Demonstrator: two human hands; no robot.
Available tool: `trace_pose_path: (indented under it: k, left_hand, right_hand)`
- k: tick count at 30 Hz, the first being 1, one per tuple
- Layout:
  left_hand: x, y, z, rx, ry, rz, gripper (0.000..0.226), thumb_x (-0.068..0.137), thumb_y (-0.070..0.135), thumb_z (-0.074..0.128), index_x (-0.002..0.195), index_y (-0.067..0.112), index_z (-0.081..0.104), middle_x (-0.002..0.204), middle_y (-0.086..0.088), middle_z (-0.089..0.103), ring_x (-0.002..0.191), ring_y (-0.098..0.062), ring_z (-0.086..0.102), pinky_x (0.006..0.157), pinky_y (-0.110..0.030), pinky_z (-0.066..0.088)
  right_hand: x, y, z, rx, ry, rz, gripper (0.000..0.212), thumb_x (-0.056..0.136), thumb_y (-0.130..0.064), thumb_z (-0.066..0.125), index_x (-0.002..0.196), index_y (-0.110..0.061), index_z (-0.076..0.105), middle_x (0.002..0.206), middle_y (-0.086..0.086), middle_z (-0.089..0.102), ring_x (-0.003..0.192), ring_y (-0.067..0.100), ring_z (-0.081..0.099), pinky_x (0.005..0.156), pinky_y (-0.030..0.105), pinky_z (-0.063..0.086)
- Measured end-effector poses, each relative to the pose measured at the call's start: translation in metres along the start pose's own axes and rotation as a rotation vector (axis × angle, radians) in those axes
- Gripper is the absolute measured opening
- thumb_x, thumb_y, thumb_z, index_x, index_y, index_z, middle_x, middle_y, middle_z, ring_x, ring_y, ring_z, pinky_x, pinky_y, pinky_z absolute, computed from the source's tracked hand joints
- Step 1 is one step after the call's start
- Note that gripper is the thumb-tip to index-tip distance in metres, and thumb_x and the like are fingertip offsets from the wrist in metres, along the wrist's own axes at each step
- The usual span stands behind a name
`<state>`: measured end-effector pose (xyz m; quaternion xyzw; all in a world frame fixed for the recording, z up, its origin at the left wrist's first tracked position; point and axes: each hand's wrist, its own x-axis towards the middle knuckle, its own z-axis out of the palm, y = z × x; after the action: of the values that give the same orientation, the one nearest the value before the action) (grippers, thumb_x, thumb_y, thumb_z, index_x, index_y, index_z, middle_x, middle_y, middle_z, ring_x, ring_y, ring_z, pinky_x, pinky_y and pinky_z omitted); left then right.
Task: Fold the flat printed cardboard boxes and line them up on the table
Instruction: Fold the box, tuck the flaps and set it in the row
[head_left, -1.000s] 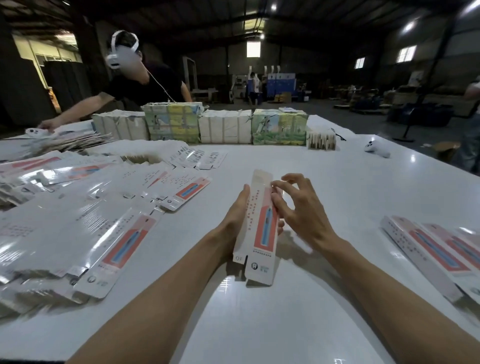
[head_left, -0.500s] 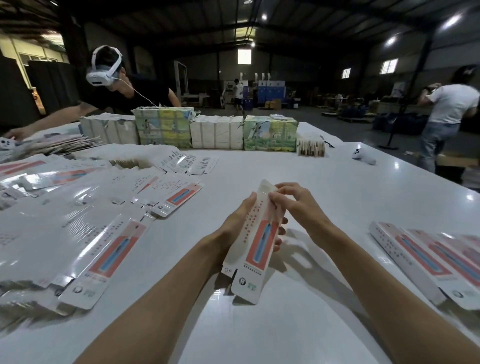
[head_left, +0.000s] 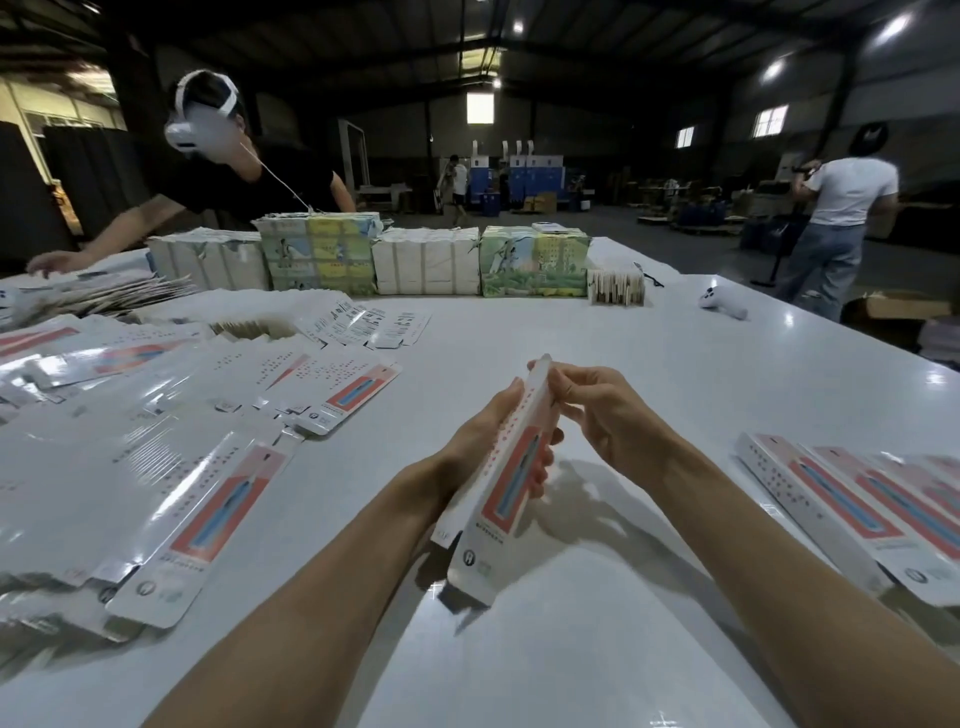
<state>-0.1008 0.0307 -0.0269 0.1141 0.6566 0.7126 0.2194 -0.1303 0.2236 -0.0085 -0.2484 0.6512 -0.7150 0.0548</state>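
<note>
A long white printed box (head_left: 506, 470) with a red and blue panel is held above the white table (head_left: 649, 364), near the middle. My left hand (head_left: 480, 439) grips its middle from the left, fingers wrapped behind it. My right hand (head_left: 597, 410) pinches the box's far end with curled fingers. Several folded boxes (head_left: 852, 512) lie side by side at the right edge. A wide spread of flat printed boxes (head_left: 156, 467) covers the left half of the table.
Bundled stacks of printed packs (head_left: 374, 260) line the far side of the table. A white controller (head_left: 722, 306) lies at the far right. A person with a headset (head_left: 218, 166) leans over the far left; another person (head_left: 836, 218) stands at the right.
The box has been raised and turned more edge-on, and my right hand has closed on its far end. The view has shifted left and the person at the right has come further in.
</note>
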Motion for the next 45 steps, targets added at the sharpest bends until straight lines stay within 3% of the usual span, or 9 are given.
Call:
trace_pose_path:
  k: [9,15,19,23,29,33,37,41,45]
  left_hand:
    - [-0.008,-0.003,-0.001,-0.537,0.066,-0.001,0.062,0.101,0.07,0.039,0.101,0.01,0.053,0.071,-0.007,0.051,0.053,-0.012,0.052,0.051,-0.021,0.049]
    - [-0.011,-0.009,-0.002,-0.308,0.147,0.114,0.061,0.104,0.069,0.025,0.11,0.021,0.062,0.078,-0.007,0.073,0.064,-0.018,0.072,0.061,-0.03,0.061]
    - [-0.006,-0.008,-0.002,-0.234,0.198,0.129,0.061,0.102,0.07,0.03,0.109,0.02,0.064,0.083,-0.01,0.073,0.064,-0.021,0.072,0.063,-0.03,0.06]
    - [-0.005,-0.017,-0.001,-0.227,0.17,0.111,0.072,0.099,0.077,0.028,0.134,0.026,0.065,0.111,-0.016,0.077,0.1,-0.035,0.077,0.079,-0.041,0.063]
    - [0.002,-0.017,-0.003,-0.227,0.178,0.069,0.074,0.097,0.079,0.031,0.128,0.019,0.061,0.083,-0.012,0.071,0.072,-0.024,0.073,0.067,-0.034,0.061]
    - [0.004,-0.016,0.003,-0.221,0.288,0.106,0.058,0.103,0.071,0.036,0.132,0.029,0.063,0.103,-0.016,0.079,0.093,-0.04,0.078,0.082,-0.049,0.065]
    - [0.004,-0.018,0.001,0.022,0.477,0.273,0.029,0.109,0.047,0.049,0.135,0.048,0.036,0.104,-0.017,0.073,0.083,-0.034,0.079,0.076,-0.051,0.066]
    - [-0.004,-0.02,0.004,0.221,0.421,0.392,0.036,0.112,0.047,0.039,0.143,0.066,0.035,0.129,-0.001,0.067,0.098,-0.023,0.078,0.078,-0.044,0.066]
    - [-0.005,-0.013,0.01,0.111,0.308,0.292,0.055,0.104,0.066,0.036,0.156,0.048,0.035,0.135,-0.008,0.068,0.102,-0.035,0.077,0.089,-0.062,0.061]
  right_hand:
    - [-0.001,0.018,0.031,0.098,0.139,0.099,0.051,0.094,-0.029,0.075,0.139,-0.018,0.055,0.127,0.008,0.072,0.116,0.025,0.071,0.1,0.04,0.056]
    - [-0.005,0.016,0.035,0.085,0.111,0.209,0.058,0.097,-0.031,0.073,0.146,-0.017,0.045,0.083,0.01,0.072,0.071,0.015,0.069,0.068,0.025,0.059]
    - [-0.009,0.015,0.035,0.113,0.063,0.172,0.057,0.096,-0.035,0.073,0.146,-0.019,0.05,0.088,0.013,0.073,0.076,0.02,0.072,0.072,0.029,0.061]
    - [-0.007,0.013,0.035,0.022,0.168,0.063,0.069,0.094,-0.039,0.074,0.151,-0.03,0.037,0.103,0.013,0.079,0.096,0.03,0.077,0.084,0.05,0.063]
    - [-0.008,0.019,0.039,-0.081,0.139,-0.006,0.074,0.088,-0.046,0.079,0.149,-0.035,0.039,0.096,0.013,0.077,0.097,0.031,0.078,0.088,0.045,0.064]
    - [-0.006,0.018,0.038,-0.064,0.199,0.003,0.068,0.087,-0.049,0.079,0.143,-0.041,0.041,0.102,0.011,0.076,0.1,0.027,0.077,0.085,0.045,0.065]
    - [-0.007,0.015,0.027,-0.136,0.241,-0.048,0.07,0.085,-0.05,0.081,0.142,-0.036,0.043,0.098,0.012,0.077,0.1,0.027,0.077,0.085,0.039,0.065]
    - [-0.009,0.015,0.018,-0.173,0.219,-0.038,0.062,0.088,-0.047,0.079,0.141,-0.033,0.05,0.1,0.012,0.078,0.099,0.029,0.077,0.091,0.05,0.063]
    - [-0.009,0.016,0.016,-0.174,0.177,-0.035,0.062,0.087,-0.051,0.08,0.142,-0.038,0.054,0.101,0.01,0.078,0.1,0.031,0.076,0.094,0.054,0.061]
